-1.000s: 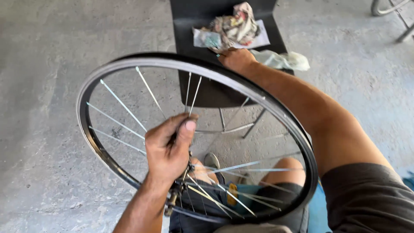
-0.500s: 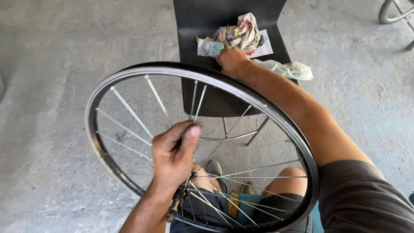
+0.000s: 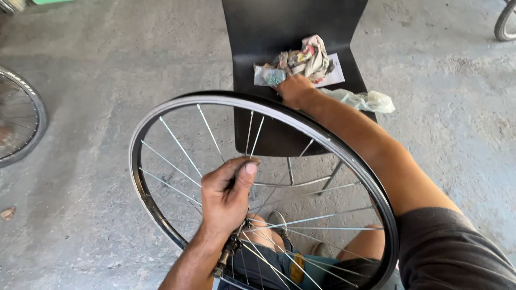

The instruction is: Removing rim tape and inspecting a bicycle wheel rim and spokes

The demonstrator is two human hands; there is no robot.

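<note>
A black bicycle wheel rim point(image 3: 161, 115) with thin silver spokes stands upright over my lap. My left hand point(image 3: 228, 196) is closed around spokes just above the hub point(image 3: 231, 249), thumb on top. My right arm reaches over the rim's top to the seat of a black chair point(image 3: 269, 32). There my right hand point(image 3: 294, 88) rests with its fingers down on a small clear packet point(image 3: 269, 77), beside a crumpled wad of newspaper point(image 3: 303, 59). Its fingertips are hidden, so its grip is unclear.
A pale plastic bag point(image 3: 365, 100) lies on the chair seat's right edge. Another bicycle wheel point(image 3: 21, 123) stands at the left edge, and part of a tyre point(image 3: 505, 21) shows at top right. The floor is rough grey concrete.
My head has turned left, so the wheel and chair sit further right in view. My left hand keeps its hold on the spokes. My right hand stays at the packet on the chair.
</note>
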